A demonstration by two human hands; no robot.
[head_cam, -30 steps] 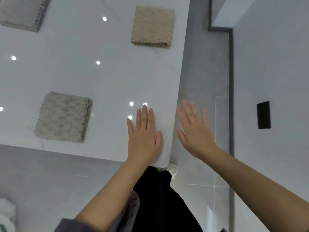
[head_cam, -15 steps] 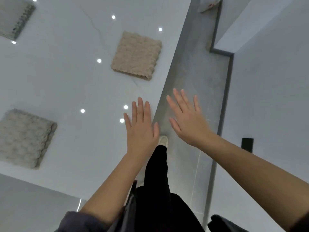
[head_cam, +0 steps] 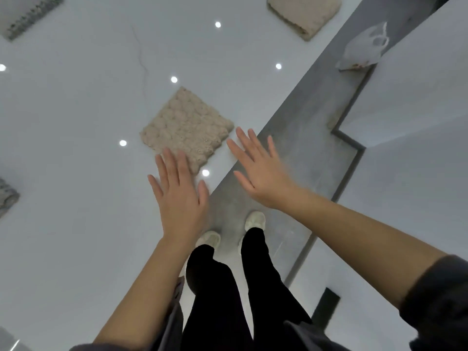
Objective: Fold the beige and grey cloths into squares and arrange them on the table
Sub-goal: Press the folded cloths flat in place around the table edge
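The white bench (head_cam: 76, 122) carries 4 folded squares in view: 2 beige cloths, one (head_cam: 186, 127) near its right edge and one (head_cam: 304, 13) at the far end, and 2 grey cloths (head_cam: 30, 13) (head_cam: 6, 196) cut off at the left, so folding looks nearly or wholly done. The near beige square sits turned like a diamond, no long axis, while the left hand (head_cam: 179, 198) and right hand (head_cam: 260, 173) hover beside it, fingers (head_cam: 172, 163) spread flat, holding nothing

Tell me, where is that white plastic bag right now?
The white plastic bag sits on the grey floor at the upper right of the head view, against the wall corner, right of the far beige cloth on the white table.
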